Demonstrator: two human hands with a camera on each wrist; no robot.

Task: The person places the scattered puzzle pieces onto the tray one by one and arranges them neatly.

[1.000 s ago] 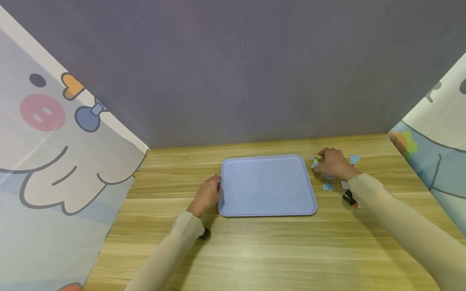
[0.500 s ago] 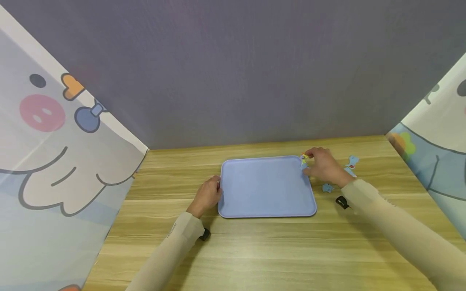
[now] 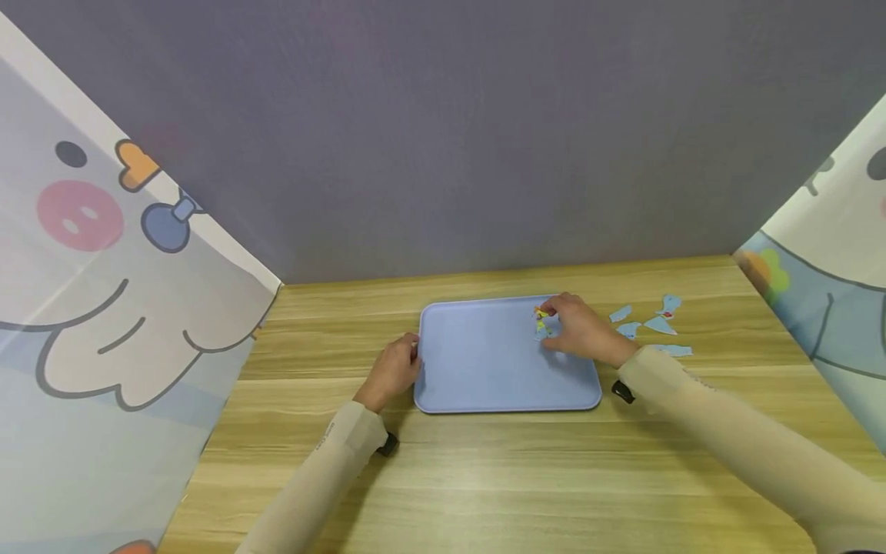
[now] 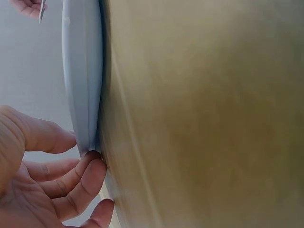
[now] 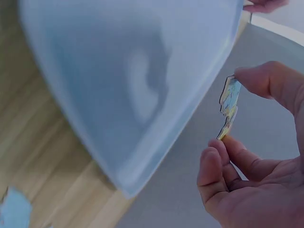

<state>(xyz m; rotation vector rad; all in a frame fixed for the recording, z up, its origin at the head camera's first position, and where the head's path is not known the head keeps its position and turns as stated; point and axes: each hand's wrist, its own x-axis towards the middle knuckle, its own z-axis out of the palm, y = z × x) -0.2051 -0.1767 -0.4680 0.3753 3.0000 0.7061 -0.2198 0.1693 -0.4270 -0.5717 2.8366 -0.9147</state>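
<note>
One wood-grained table bears a pale blue tray, flat and shallow, probably light and stiff, its smooth face likely slippery, so the raised rim is the place to hold it. The left hand pinches that rim at the left end between thumb and fingers. The right hand is over the tray's right half, thumb and fingertips grasping a thin, ragged-edged picture piece by opposite edges, above the tray floor; whether it is one piece or several joined, I cannot tell. It looks like light, stiff card, apt to bend or part at its narrow middle if squeezed, so a gentle edge hold suits it. Several loose blue pieces lie right of the tray.
</note>
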